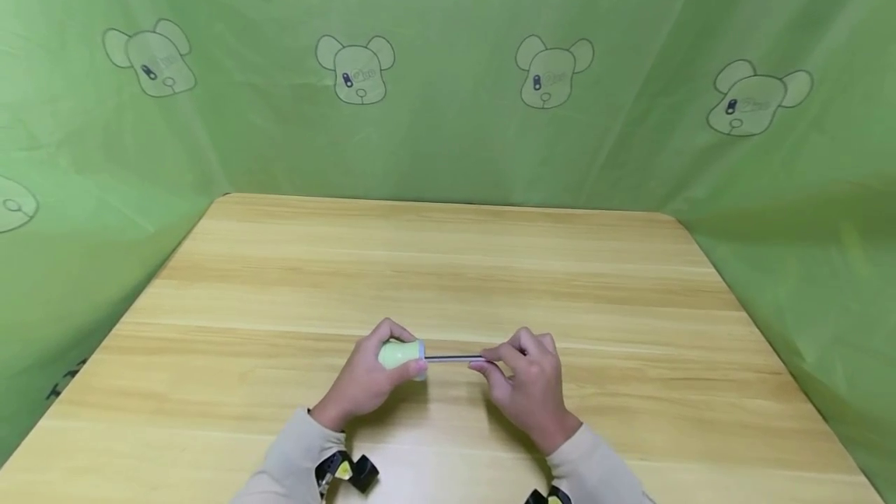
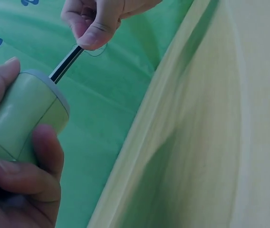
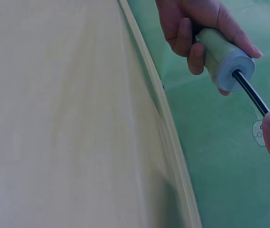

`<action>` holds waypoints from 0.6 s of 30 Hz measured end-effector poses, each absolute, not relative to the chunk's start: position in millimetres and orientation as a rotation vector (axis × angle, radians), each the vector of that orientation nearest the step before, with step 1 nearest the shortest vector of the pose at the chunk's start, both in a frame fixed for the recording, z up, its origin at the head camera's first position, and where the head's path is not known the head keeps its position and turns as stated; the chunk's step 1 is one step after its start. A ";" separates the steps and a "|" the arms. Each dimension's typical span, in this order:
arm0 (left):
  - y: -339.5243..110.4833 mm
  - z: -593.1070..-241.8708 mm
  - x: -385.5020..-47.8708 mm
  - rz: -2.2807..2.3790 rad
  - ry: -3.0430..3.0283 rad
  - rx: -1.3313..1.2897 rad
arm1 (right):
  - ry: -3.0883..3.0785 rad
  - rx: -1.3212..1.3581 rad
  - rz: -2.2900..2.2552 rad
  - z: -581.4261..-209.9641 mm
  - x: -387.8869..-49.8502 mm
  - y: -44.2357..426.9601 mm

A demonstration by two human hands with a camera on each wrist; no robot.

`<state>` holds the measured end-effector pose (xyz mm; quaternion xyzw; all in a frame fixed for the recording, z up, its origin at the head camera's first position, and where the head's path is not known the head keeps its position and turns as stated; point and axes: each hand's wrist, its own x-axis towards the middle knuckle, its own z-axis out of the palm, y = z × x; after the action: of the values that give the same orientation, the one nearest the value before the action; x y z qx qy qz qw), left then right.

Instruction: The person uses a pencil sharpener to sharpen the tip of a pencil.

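Curled fingers and thumb of the left hand wrap a stubby, rounded pale green barrel, while the right hand pinches a thin pencil-like rod between thumb and forefinger, so both hands are grasping something. Smooth and lightly glossy, the barrel has fine seam lines across its side, and its outer end is closed by a flat grey-blue cap with a round hole in the middle. Dark, slim and straight, with pale stripes running along its length, the rod has one end in that hole and its other end at the right fingertips; a short stretch of it shows bare between the two hands. Sitting deep in the left hand, the barrel lies with its cap turned toward the right hand, and in the head view barrel and rod form one nearly level line. Both are held above a wooden table, whose light, satiny top has long streaks of grain and rounded far corners, with soft shadows falling beneath the hands. Light beige sleeves cover the forearms. Beyond the table hangs creased green cloth, printed with outlined bear heads.
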<state>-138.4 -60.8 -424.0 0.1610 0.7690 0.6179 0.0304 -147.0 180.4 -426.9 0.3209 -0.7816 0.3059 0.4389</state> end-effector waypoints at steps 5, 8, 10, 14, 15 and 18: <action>-57.4 -425.7 -138.5 1.861 2.416 0.522 | -2.103 0.765 0.773 -425.5 -144.1 184.9; -55.2 -426.6 -138.3 1.807 2.478 0.549 | -2.416 0.709 1.016 -420.1 -142.0 187.6; -53.7 -426.9 -137.7 1.758 2.514 0.579 | -2.636 0.591 1.211 -416.5 -141.0 189.1; -52.2 -426.4 -136.1 1.734 2.526 0.585 | -2.776 0.464 1.239 -416.9 -140.9 188.9; -52.3 -426.2 -135.8 1.745 2.527 0.561 | -2.737 0.488 1.151 -418.6 -141.1 188.0; -52.9 -424.0 -136.2 1.801 2.511 0.481 | -2.544 0.561 0.908 -424.0 -142.8 185.3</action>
<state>-136.2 -52.9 -424.0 0.1539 0.8029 0.5759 0.0071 -142.8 185.3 -424.0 0.1998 -0.9053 0.3231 0.1903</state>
